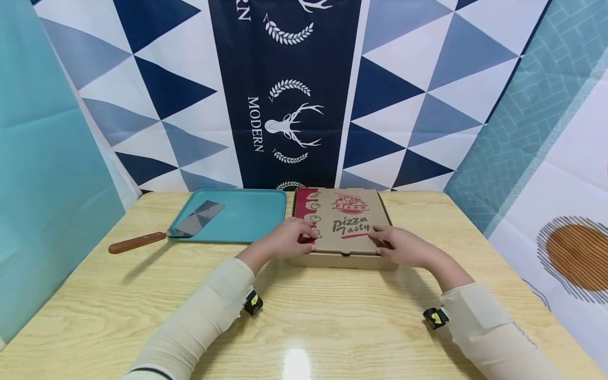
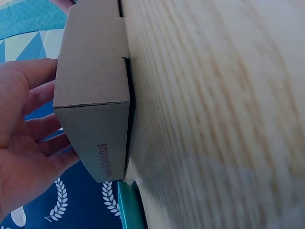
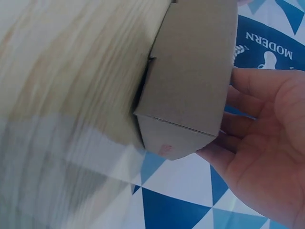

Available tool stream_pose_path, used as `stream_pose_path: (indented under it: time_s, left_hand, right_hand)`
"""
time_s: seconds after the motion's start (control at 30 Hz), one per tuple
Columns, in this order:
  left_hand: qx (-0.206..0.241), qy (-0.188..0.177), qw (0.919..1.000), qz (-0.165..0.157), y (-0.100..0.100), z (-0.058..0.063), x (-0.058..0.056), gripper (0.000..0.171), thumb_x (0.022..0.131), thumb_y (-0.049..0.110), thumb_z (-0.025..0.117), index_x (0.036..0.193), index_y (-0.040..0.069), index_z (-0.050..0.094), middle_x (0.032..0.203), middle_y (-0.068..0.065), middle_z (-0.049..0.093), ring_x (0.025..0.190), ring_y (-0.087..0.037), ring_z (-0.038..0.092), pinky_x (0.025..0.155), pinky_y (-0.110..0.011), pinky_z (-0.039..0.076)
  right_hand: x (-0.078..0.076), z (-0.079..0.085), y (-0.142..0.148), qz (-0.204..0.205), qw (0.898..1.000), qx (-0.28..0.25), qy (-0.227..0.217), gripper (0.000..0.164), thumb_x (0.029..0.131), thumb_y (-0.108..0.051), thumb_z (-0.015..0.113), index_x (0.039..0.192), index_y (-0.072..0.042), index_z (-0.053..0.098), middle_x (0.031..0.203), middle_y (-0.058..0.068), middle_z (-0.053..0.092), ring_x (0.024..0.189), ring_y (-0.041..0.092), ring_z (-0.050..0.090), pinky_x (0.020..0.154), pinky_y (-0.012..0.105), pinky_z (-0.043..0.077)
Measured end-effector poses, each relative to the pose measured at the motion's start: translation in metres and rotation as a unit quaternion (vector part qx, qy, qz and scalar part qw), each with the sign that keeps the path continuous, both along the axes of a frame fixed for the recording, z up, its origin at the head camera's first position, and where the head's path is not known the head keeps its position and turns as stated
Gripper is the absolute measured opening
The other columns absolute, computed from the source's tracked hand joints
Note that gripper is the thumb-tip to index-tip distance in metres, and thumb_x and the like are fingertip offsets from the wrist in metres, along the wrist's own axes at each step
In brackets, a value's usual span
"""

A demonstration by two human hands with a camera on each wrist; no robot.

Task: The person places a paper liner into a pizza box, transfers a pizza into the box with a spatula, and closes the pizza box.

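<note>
A closed pizza box (image 1: 351, 211) lies flat on the wooden table, its brown lid printed with red and dark lettering and a red strip on the left. My left hand (image 1: 288, 238) rests on the lid's front left corner, fingers lightly bent over the top. On the opposite front corner, my right hand (image 1: 401, 245) touches the lid in much the same way. Both wrist views show the box's plain front wall (image 2: 93, 57) and the hands above its top edge, with the right palm (image 3: 267, 143) facing the camera.
Left of the box sits a teal tray (image 1: 252, 211). A pizza server with a metal blade (image 1: 197, 219) and brown handle (image 1: 138, 243) lies across its left rim, the handle sticking out over the table (image 1: 332, 327). A patterned cloth backdrop (image 1: 294, 95) stands behind the table.
</note>
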State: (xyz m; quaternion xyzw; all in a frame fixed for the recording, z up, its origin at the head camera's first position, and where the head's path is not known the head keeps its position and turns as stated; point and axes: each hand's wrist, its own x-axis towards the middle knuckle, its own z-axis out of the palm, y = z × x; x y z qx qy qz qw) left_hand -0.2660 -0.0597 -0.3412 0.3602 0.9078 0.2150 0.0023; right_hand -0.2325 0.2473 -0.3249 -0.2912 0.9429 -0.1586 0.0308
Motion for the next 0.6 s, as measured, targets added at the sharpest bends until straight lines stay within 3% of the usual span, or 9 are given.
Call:
stream_pose_path:
  time_s: [0.17,0.4,0.6]
  left_hand:
    - [-0.017,0.0,0.9998,-0.014,0.0,0.005,-0.003,0.03,0.092,0.024,0.07,0.118,0.008,0.071,0.138,-0.013,0.055,0.13,-0.028,0.047,0.109,-0.041,0.036]
    - [-0.088,-0.035,0.9947,-0.04,-0.005,0.023,0.001,0.036,0.093,0.018,0.067,0.128,0.008,0.065,0.138,-0.011,0.055,0.127,-0.026,0.049,0.105,-0.04,0.04]
    - [-0.059,-0.015,0.9981,0.002,-0.013,0.032,0.012,0.053,0.088,0.026,0.074,0.136,0.01,0.057,0.15,-0.014,0.04,0.14,-0.031,0.033,0.112,-0.045,0.03]
  right_hand:
    - [0.003,0.007,0.0,0.005,1.0,0.001,0.004,0.043,0.094,-0.01,0.064,0.13,0.012,0.054,0.138,0.037,0.043,0.126,0.051,0.044,0.098,0.057,0.041]
    - [0.015,0.017,-0.003,-0.002,1.0,0.002,-0.01,0.056,0.09,-0.021,0.072,0.131,0.011,0.054,0.14,0.035,0.042,0.128,0.051,0.041,0.102,0.06,0.036]
    - [0.026,0.024,-0.009,0.0,1.0,-0.012,0.028,0.077,0.083,-0.022,0.079,0.143,0.006,0.041,0.148,0.034,0.031,0.134,0.053,0.031,0.105,0.063,0.031]
